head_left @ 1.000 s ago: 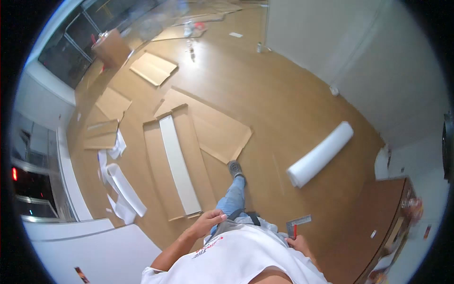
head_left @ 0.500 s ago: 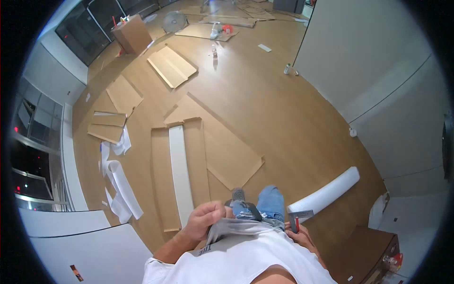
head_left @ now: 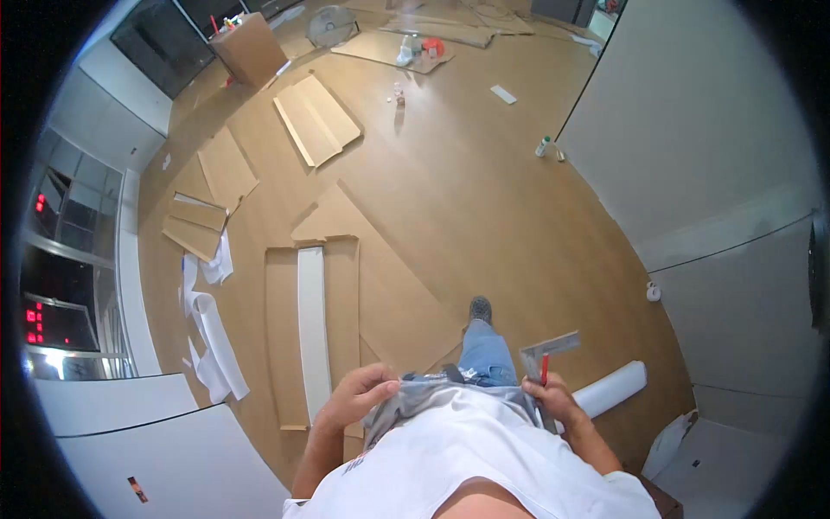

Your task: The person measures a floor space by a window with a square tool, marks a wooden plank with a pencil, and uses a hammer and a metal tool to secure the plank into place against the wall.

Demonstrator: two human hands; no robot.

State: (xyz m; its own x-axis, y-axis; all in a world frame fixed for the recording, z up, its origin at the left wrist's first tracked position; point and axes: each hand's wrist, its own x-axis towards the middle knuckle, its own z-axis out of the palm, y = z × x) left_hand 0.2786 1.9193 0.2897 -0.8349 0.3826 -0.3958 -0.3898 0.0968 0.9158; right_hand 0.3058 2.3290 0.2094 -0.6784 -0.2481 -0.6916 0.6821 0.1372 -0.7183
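Observation:
My right hand (head_left: 553,399) is closed round an L-shaped metal square (head_left: 555,342) and a red pencil-like stick (head_left: 545,369), beside my right hip. The square's blade points up and to the right. Closed at the waist, my left hand (head_left: 361,394) has thumb and fingertips at the edge of my shirt's grey hem (head_left: 393,406). To the left of my leg, a long white panel (head_left: 313,337) lies on opened brown cardboard (head_left: 285,346). One leg in blue jeans (head_left: 488,353) with a grey shoe is stretched forward on the wooden floor.
A white foam roll (head_left: 612,389) lies right of my right hand. More cardboard sheets (head_left: 318,121) and crumpled white wrapping (head_left: 216,342) lie ahead and left. White cabinets (head_left: 173,454) stand near left. A small bottle (head_left: 542,147) stands by the right wall.
My right hand has brought the metal square and red stick up into fuller view. My left hand has shifted left. One foot has stepped forward, and the foam roll sits lower in view.

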